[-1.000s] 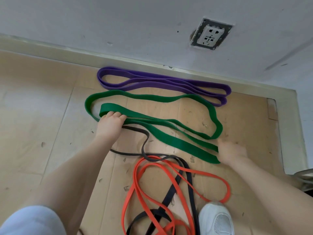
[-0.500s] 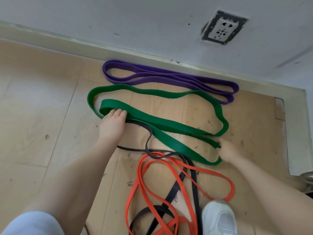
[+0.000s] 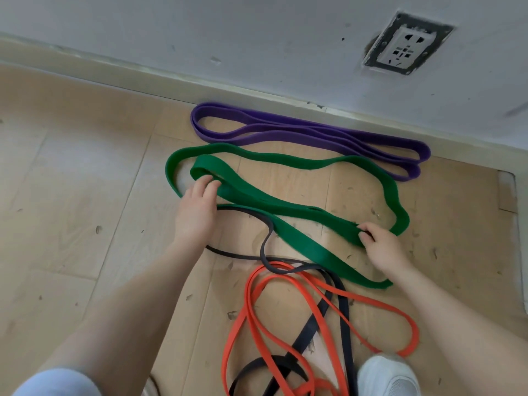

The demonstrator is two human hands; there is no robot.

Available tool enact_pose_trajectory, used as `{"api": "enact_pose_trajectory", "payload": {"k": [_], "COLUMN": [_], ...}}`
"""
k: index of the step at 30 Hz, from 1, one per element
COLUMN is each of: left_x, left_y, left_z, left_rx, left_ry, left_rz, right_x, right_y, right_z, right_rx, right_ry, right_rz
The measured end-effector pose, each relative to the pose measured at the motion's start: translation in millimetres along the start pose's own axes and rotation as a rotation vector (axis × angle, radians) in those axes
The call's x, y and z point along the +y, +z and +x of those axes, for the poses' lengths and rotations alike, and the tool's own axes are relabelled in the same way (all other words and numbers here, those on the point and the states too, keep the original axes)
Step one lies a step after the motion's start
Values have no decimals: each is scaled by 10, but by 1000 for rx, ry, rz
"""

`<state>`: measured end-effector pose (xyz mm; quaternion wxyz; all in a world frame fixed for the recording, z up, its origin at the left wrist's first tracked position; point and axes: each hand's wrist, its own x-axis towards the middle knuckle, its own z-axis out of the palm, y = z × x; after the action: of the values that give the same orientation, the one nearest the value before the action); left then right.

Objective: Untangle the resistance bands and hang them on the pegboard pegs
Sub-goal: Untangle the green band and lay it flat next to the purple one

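Hands (image 3: 197, 207) (image 3: 381, 247) hold one green band (image 3: 311, 244) among four.

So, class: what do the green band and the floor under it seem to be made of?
Green band: probably rubber or latex, matte; it lies in limp flat curves. Floor: looks like pale wood-grain laminate or vinyl planks, slight sheen, visible seams; real wood can't be ruled out.

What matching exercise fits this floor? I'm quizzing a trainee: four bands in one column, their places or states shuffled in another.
Bands:
1. purple band
2. green band
3. orange band
4. black band

States:
A. interlaced with the orange one
B. nearest the baseboard, untouched
C. held by both hands
D. one loop beside the white shoe

Pairs: 1-B, 2-C, 3-D, 4-A
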<state>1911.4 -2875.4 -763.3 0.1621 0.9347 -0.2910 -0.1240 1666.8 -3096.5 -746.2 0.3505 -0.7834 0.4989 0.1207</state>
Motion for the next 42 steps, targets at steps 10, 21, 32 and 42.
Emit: {"api": "enact_pose_trajectory", "payload": {"k": [10,21,32,42], "left_x": [-24,-168,-168,-200], "left_y": [-97,-389,-220,-205], "left_z": [461,777,565,621], "left_rx": [82,126,221,79], "left_ry": [-53,-68,-522,-422], "left_rz": [35,66,-582,-105], "right_x": [-136,-509,-465,-53], "right_y": [-54,123,8,-252], "right_z": [67,302,436,619], "right_rx": [25,265,453,315], "right_ry": [-79,-236,-243,273], "right_rz": [-204,-560,-82,-84]}}
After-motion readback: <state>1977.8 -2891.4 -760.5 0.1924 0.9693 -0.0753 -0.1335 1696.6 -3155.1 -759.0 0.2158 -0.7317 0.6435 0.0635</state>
